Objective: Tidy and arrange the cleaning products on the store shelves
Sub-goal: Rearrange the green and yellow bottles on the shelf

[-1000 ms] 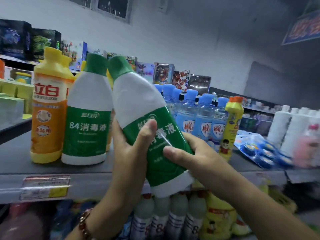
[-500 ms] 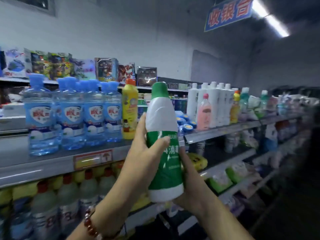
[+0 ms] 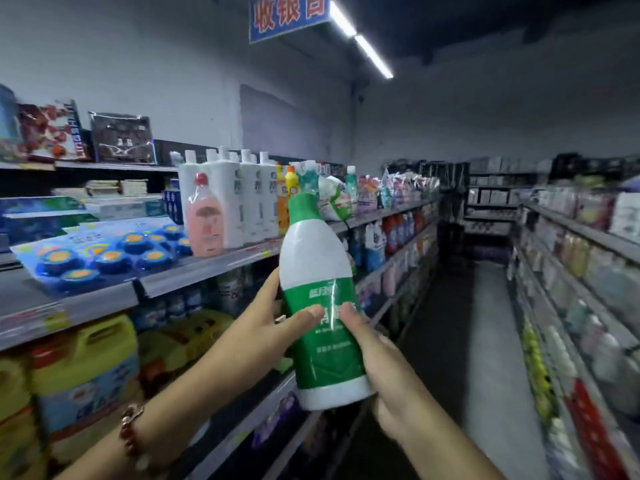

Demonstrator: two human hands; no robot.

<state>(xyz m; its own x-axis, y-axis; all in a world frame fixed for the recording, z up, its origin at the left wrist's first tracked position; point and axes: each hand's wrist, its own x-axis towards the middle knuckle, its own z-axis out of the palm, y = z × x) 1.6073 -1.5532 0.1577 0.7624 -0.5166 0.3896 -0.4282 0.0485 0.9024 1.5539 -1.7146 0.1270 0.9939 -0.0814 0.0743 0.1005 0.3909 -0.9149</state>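
Observation:
A white disinfectant bottle (image 3: 317, 258) with a green cap and green label stands upright in front of me, held in the air off the shelf. My left hand (image 3: 266, 327) grips its left side, thumb across the label. My right hand (image 3: 388, 379) holds the lower right side and base, thumb on the label. To the left runs the upper shelf (image 3: 207, 268) with tall white bottles (image 3: 242, 199), a pink bottle (image 3: 205, 223) and a yellow bottle (image 3: 284, 199).
Blue packs of round cleaner blocks (image 3: 104, 251) lie flat on the upper shelf. Yellow jugs (image 3: 83, 362) fill the shelf below. The aisle floor (image 3: 485, 341) runs ahead between this rack and a second rack (image 3: 575, 306) on the right. A blue sign (image 3: 289, 15) hangs overhead.
My view has swung right along the aisle, away from the water bottles. Both hands have carried the bottle along; it has gone from tilted to upright.

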